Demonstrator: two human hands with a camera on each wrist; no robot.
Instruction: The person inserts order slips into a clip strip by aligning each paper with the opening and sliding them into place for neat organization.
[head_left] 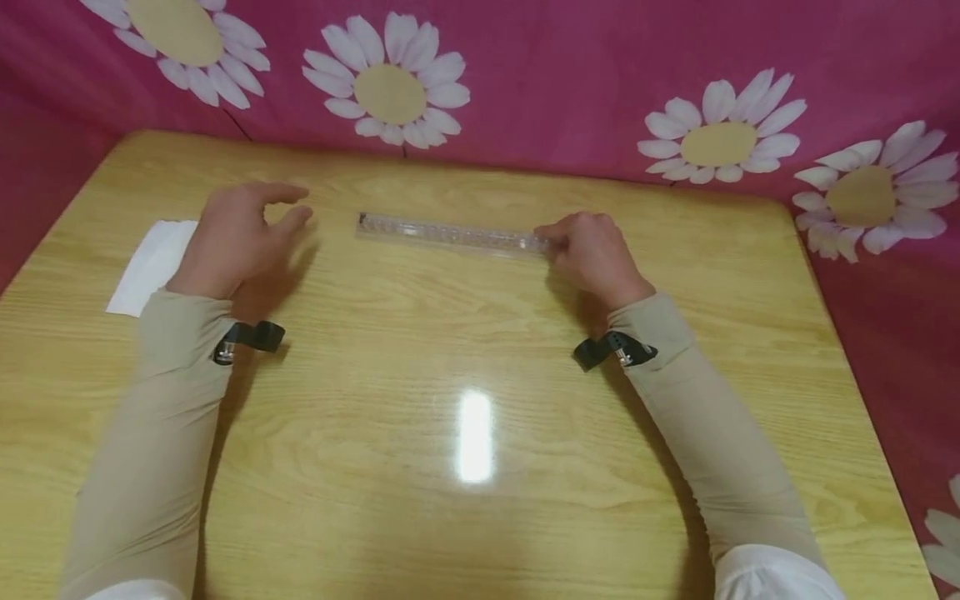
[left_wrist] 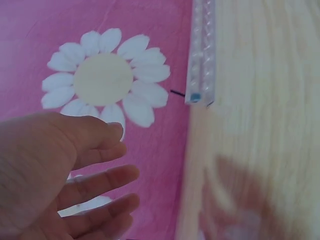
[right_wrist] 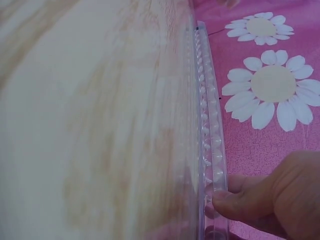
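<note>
A long, narrow, clear plastic strip (head_left: 450,234) with rows of rounded bumps or cells lies crosswise near the far side of the table. My right hand (head_left: 596,257) pinches its right end; in the right wrist view the thumb lies against the edge of the strip (right_wrist: 206,115). My left hand (head_left: 234,237) hovers to the left of the strip, apart from it, thumb and fingers spread loosely with nothing between them. The left wrist view shows the strip's free end (left_wrist: 201,60) with a small blue-green spot. A sheet of white paper (head_left: 150,268) sits partly behind my left hand.
The wooden table (head_left: 390,350) has a bright light reflection on it. Behind its far edge hangs a magenta cloth (head_left: 555,92) with large white daisies. Black straps (head_left: 255,336) are worn on both wrists over beige sleeves.
</note>
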